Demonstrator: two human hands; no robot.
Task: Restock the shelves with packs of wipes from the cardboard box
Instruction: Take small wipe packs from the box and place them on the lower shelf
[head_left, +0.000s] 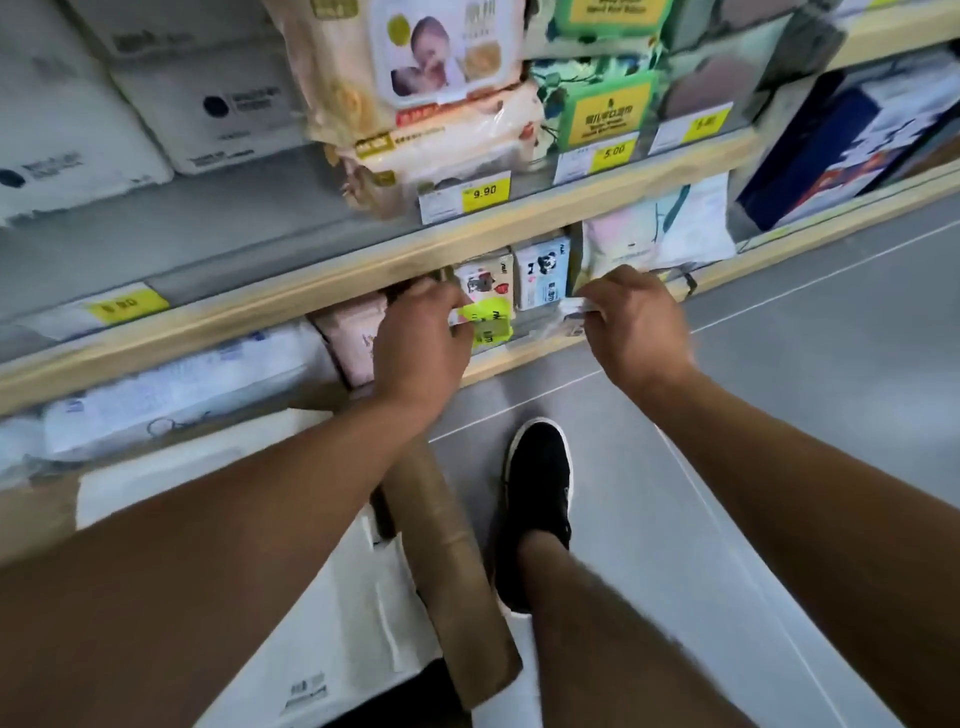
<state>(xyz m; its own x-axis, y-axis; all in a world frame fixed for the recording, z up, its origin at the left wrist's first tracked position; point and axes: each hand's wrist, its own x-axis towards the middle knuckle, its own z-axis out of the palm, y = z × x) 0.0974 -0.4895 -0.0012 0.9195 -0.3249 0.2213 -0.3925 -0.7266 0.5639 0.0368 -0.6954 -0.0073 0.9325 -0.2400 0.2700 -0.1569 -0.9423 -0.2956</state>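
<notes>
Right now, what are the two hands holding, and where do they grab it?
The left hand pinches a small yellow-green pack of wipes by its left end. The right hand grips a small white pack by its right end; blur hides more.

The shelf edge is pale wood. The price tags are bright yellow. A far pack is green and yellow. The near shoe is black with a white rim. The cardboard box flap is brown.

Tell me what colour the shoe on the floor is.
Black with a white sole; the shoe shows in the head view, between the two forearms.
</notes>
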